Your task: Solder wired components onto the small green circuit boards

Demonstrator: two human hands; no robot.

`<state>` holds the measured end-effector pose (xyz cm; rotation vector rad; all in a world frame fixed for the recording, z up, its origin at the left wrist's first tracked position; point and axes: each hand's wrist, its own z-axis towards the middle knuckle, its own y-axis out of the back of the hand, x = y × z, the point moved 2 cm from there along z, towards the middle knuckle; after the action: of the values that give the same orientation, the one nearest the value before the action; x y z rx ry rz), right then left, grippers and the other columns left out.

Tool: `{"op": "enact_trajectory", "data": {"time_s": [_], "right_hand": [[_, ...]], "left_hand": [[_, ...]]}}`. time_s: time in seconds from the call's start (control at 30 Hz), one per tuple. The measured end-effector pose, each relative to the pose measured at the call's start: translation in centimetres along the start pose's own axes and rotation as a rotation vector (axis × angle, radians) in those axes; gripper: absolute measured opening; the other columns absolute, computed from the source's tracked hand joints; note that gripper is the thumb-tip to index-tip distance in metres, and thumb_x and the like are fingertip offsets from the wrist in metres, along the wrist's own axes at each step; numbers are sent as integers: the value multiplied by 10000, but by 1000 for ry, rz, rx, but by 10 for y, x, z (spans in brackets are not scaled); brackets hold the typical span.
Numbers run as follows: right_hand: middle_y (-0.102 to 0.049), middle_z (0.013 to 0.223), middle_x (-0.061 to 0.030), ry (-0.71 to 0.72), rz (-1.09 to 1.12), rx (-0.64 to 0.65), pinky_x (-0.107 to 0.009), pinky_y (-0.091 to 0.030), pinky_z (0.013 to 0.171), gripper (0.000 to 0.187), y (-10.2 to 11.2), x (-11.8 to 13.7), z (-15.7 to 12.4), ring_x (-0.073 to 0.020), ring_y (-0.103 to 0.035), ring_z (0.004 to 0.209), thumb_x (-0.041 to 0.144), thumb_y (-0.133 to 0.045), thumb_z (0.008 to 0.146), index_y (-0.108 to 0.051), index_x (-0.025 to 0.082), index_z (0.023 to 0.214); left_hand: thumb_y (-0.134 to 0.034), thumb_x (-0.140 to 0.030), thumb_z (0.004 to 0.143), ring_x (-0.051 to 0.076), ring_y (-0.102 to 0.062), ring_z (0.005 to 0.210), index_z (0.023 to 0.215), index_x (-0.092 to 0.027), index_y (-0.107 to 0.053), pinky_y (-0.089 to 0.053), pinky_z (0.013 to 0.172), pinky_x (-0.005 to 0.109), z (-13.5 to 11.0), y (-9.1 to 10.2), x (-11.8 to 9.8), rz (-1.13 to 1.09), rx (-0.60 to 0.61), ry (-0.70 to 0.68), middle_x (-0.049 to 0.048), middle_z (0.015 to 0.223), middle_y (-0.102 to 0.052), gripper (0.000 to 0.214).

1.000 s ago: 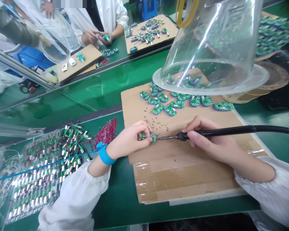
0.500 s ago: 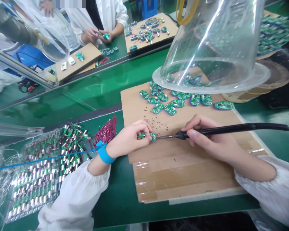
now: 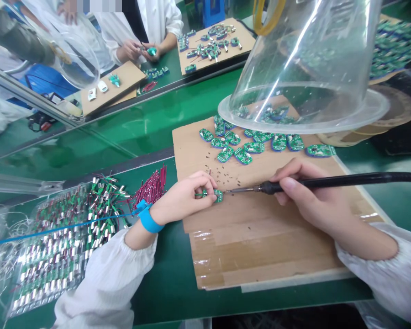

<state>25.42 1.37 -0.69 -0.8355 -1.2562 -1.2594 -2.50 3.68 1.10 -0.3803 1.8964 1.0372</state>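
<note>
A small green circuit board [image 3: 219,196] is pinched in my left hand [image 3: 192,194], low over the cardboard sheet [image 3: 260,228]; the fingers cover part of it. My right hand [image 3: 304,192] is closed around the black handle of a soldering iron [image 3: 272,187]. Its thin metal tip points left and ends just to the right of the board, with a small gap. A blue wrist strap [image 3: 150,218] circles my left wrist, its cord running off to the left. Dark specks lie on the cardboard above the board.
Several circuit boards [image 3: 243,156] lie on the cardboard's far part, under a clear plastic hood [image 3: 304,68]. Left are red wires [image 3: 152,185] and a bag of metal-ended parts [image 3: 51,246]. Across a low divider, a co-worker's hands [image 3: 142,51] hold a green part.
My right hand has drawn the soldering iron slightly to the right and up, so its tip has backed away from the board. My left hand stays in place.
</note>
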Motion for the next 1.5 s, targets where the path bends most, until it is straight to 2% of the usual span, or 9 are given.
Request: {"op": "enact_trajectory", "data": {"time_s": [0.1,0.3,1.0,1.3,1.5], "right_hand": [[-587,599,44,0,13,-87,-254,-411,540,180,2,2,2,-96,-548,527,357,-615,1020,-626,224,899],[-585,606,39,-4,-6,-35,-247,-410,527,164,1,4,2,-98,-542,533,351,-607,1024,-619,228,915],[-581,599,36,-51,-6,-37,-279,-397,496,140,1,1,1,-134,-531,521,381,-624,1007,-628,265,929],[-585,609,34,-30,6,-32,-267,-407,518,135,0,3,1,-112,-526,527,354,-628,1010,-628,246,928],[-585,605,28,-30,17,-75,-273,-404,509,144,2,3,2,-121,-540,523,355,-638,1003,-638,233,926]], "left_hand": [[-657,-209,935,161,-628,991,858,-182,-627,-459,751,293,-1,2,-3,6,23,14,34,1180,-642,87],[-650,-226,954,161,-623,1001,851,-185,-614,-467,794,299,0,2,-3,-10,-2,-20,36,1152,-642,116],[-619,-291,996,177,-625,1053,904,-196,-624,-499,919,343,-2,4,0,20,14,-53,53,1182,-646,133],[-605,-296,1003,167,-610,1007,907,-197,-619,-484,873,323,-2,5,-4,42,35,-36,44,1166,-642,139],[-605,-279,1002,167,-603,1036,919,-196,-615,-472,868,314,-2,6,-5,35,44,-39,41,1185,-632,118]]}}
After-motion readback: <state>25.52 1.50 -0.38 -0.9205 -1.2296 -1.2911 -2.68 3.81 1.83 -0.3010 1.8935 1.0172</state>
